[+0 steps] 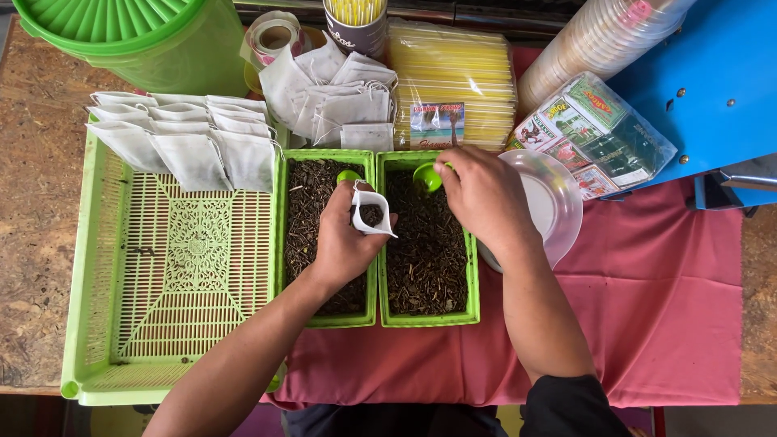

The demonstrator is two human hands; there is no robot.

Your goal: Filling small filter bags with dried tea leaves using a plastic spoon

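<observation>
My left hand [341,243] holds a small white filter bag [370,214] open at the top, with some dark tea leaves inside, above the wall between two green tubs. My right hand [484,194] grips a green scoop [426,176] at the far end of the right tub [469,311], which is full of dark loose tea. The left tub [280,235] also holds dark tea, and a second green scoop [349,175] lies in it at the far end.
A large green lattice tray [170,267] on the left carries filled white bags [186,142] along its far edge. Empty bags [332,93], a straw pack [453,77], stacked cups [595,36], a clear lid [558,202], tea packets [595,133], a green bucket [137,36] and a blue machine [712,81] surround.
</observation>
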